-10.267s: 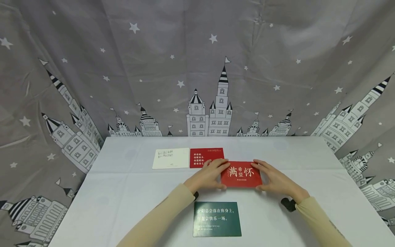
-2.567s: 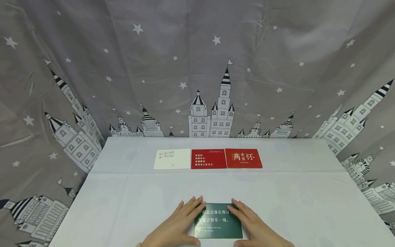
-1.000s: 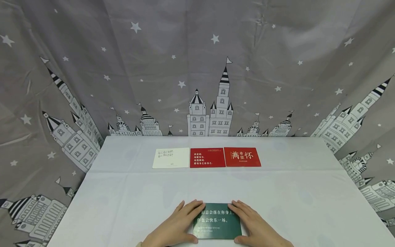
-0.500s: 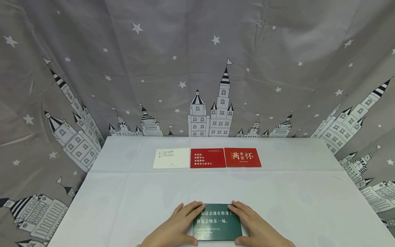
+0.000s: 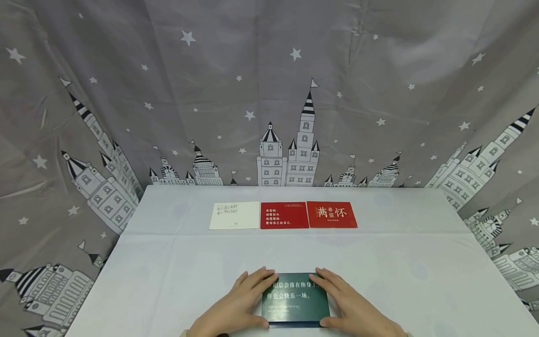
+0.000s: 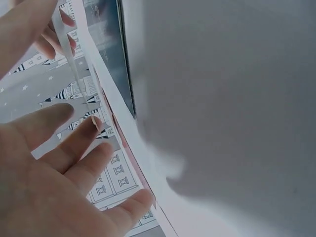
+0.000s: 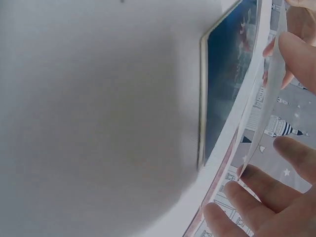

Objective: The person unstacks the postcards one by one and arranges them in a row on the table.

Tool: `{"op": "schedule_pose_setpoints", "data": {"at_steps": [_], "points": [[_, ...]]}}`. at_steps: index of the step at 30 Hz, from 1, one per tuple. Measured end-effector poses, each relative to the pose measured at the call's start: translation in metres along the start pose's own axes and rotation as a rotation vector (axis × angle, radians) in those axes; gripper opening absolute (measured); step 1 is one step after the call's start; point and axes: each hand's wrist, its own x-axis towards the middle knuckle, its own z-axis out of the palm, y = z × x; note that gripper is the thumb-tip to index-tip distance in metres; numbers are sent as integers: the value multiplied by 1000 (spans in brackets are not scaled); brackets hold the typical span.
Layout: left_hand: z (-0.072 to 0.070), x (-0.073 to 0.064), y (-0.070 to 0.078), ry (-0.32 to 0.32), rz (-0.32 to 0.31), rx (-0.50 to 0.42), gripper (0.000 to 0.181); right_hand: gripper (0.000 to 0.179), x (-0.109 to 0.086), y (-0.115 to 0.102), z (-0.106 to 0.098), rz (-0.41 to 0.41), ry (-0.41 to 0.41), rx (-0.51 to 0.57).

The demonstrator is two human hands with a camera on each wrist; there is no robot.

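The green postcard (image 5: pixel 294 299), printed with white characters, is held by its two side edges and raised slightly above the table. My left hand (image 5: pixel 240 302) pinches its left edge between thumb and fingers; my right hand (image 5: pixel 351 304) does the same at the right edge. Seen nearly edge-on, the card (image 6: pixel 71 61) shows a pale underside in the left wrist view. A dark blue card (image 7: pixel 227 84) lies flat beneath it, apart from it. In the head view only a strip of that blue card (image 5: pixel 294 324) shows below the green one.
At the back of the white table (image 5: pixel 168 271), three cards lie in a row: a cream card (image 5: pixel 234 216), a red card with small text (image 5: pixel 284 216) and a red card with large characters (image 5: pixel 331 215). Behind hangs a grey curtain (image 5: pixel 210 93) with castles and stars.
The second red card has joined the back row since the oldest frame. Both hands have come to the green card and now raise it, baring the blue card underneath.
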Motion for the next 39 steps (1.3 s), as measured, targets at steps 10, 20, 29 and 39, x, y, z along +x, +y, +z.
{"op": "schedule_pose_setpoints", "data": {"at_steps": [10,20,29,39], "points": [[-12,-1,-2,29,2,-11,94,84,6,-3,-4,-133,109,-116],[-27,-9,-11,53,-45,-4,92,81,23,-15,-7,-225,146,-166],[-37,-17,-21,51,-96,-32,91,81,41,-26,-8,-251,135,-219],[-50,-25,-35,70,-126,-14,92,80,56,-42,-5,-305,170,-266]]}}
